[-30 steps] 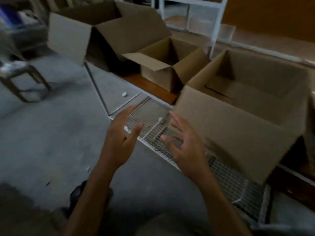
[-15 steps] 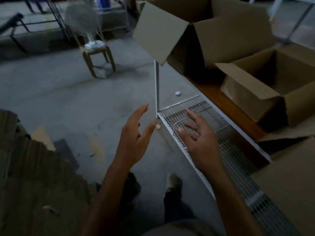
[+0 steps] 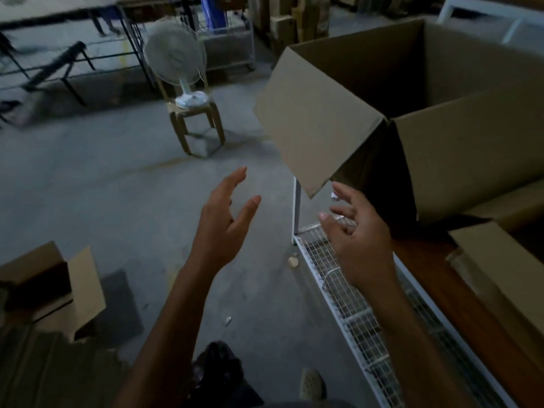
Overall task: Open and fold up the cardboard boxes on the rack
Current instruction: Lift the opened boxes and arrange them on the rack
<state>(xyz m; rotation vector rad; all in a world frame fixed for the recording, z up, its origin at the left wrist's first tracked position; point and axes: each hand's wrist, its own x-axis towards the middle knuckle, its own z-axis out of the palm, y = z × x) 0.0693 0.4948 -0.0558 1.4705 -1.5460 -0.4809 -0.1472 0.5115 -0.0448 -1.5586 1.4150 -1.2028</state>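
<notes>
Big open brown cardboard box [image 3: 459, 148] sits at the end of the white wire-mesh rack [image 3: 365, 328], one flap [image 3: 315, 119] hanging out over the grey concrete floor [image 3: 103, 187]. Right hand [image 3: 357, 240] hovers just below that flap's corner, fingers spread, holding nothing. Left hand [image 3: 223, 228] is beside it, spread wide and empty too.
</notes>
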